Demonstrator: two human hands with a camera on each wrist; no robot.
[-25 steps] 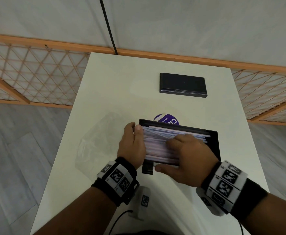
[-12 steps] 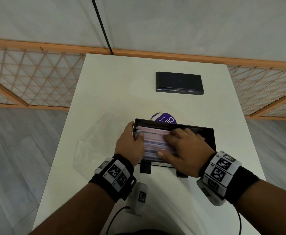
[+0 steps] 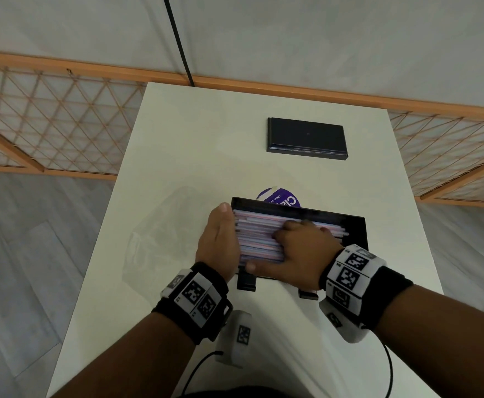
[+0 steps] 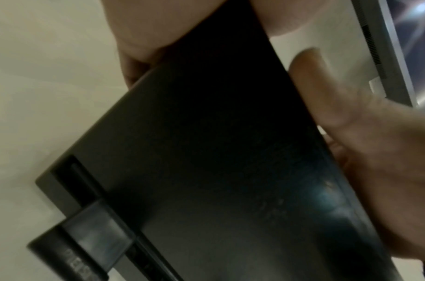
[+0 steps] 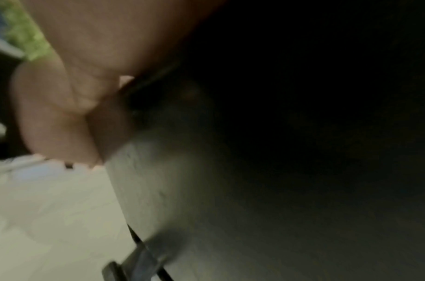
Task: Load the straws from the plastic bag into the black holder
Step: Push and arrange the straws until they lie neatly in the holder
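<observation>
The black holder (image 3: pixel 356 235) stands on its feet at the table's near middle, packed with pink, white and blue straws (image 3: pixel 259 234) lying left to right. My left hand (image 3: pixel 219 237) is flat against the holder's left end, at the straw tips, thumb at the far corner. My right hand (image 3: pixel 301 248) rests on top of the straws, fingers pointing left, thumb along the front wall. The clear plastic bag (image 3: pixel 160 239) lies crumpled to the left. The left wrist view shows the holder's dark front wall (image 4: pixel 218 152) with my right hand (image 4: pixel 380 161) on it.
A flat black lid (image 3: pixel 306 136) lies at the far middle of the white table (image 3: pixel 206 139). A round purple label (image 3: pixel 281 198) shows just behind the holder. Orange lattice fencing runs past both sides of the table, and a black cable hangs on the wall.
My left hand has flattened against the left end of the straws instead of hooking the corner. My right hand's fingers have slid a little left over the straws, which lie more evenly.
</observation>
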